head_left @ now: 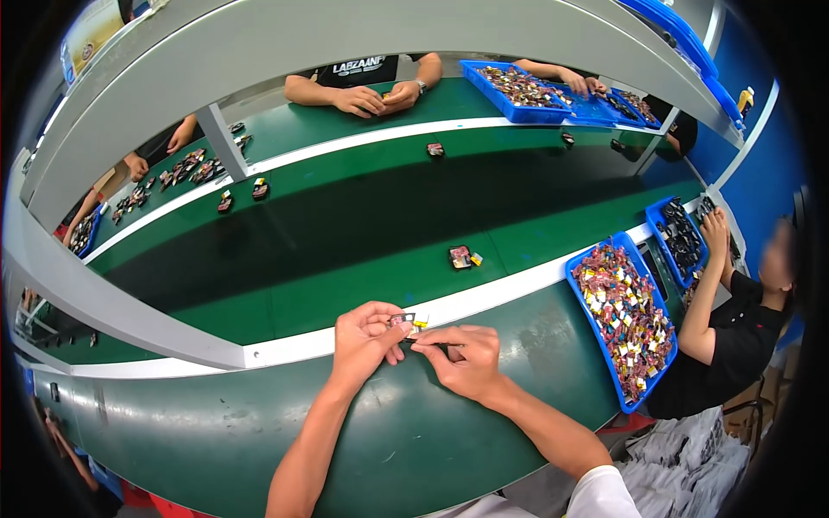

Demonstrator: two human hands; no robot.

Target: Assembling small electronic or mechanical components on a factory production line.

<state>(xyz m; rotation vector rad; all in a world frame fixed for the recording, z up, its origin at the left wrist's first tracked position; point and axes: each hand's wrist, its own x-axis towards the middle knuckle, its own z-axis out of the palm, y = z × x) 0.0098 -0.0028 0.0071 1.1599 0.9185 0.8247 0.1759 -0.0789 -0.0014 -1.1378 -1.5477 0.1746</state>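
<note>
My left hand (pixel 361 342) pinches a small black-edged electronic part (pixel 402 320) with reddish wiring and a yellow-and-white piece at its right end. It is held over the near edge of the green bench, by the white rail. Against the part's lower right, my right hand (pixel 468 359) grips a thin dark pen-like tool (pixel 444 344), its tip close to my left thumb. Fingers cover some of the part, and the exact kind of tool is too small to tell.
Beyond the white rail (pixel 294 345) runs a green conveyor belt (pixel 345 276) carrying several similar parts (pixel 460 257). At right stand a blue tray (pixel 592 332) heaped with wired pieces and a blue tray of black parts (pixel 679 237). A co-worker (pixel 734 345) sits there. A grey frame (pixel 112 302) arches overhead.
</note>
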